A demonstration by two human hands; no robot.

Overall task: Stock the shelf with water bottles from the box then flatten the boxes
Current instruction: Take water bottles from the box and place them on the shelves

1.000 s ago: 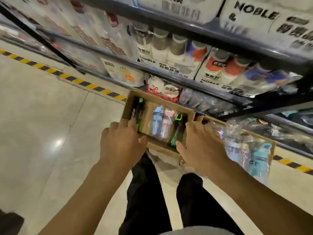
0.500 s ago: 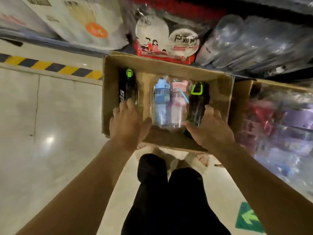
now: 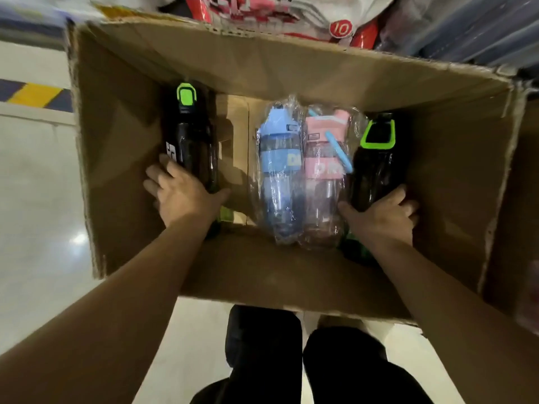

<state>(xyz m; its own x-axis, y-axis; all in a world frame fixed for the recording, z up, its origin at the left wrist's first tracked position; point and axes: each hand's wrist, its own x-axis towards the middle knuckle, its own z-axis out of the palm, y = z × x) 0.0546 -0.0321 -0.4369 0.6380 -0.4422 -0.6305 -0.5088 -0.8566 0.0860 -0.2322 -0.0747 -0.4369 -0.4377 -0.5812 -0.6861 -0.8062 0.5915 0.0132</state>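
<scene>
Left hand [image 3: 180, 196] curls round left black bottle [image 3: 189, 141], base hidden; right hand [image 3: 382, 218] grips right black bottle [image 3: 376, 170]; both in box [image 3: 122, 126]; wrapped blue bottle [image 3: 277, 161] and pink bottle [image 3: 322, 170] between, open gap beside left black bottle.

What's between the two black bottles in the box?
Head view: a plastic-wrapped blue bottle and pink bottle, side by side, and a strip of bare box floor.

1. On floor [image 3: 35, 185], in front of packaged goods [image 3: 262, 10]: box [image 3: 291, 68].
2. Inside, toward left wall: left bottle [image 3: 189, 141], left hand [image 3: 182, 193] round its near end.
3. Inside, middle: wrapped pair [image 3: 300, 176], side by side, apart from left bottle.
4. Against the pair's right side: right bottle [image 3: 376, 167], right hand [image 3: 382, 217] round its near end.
</scene>
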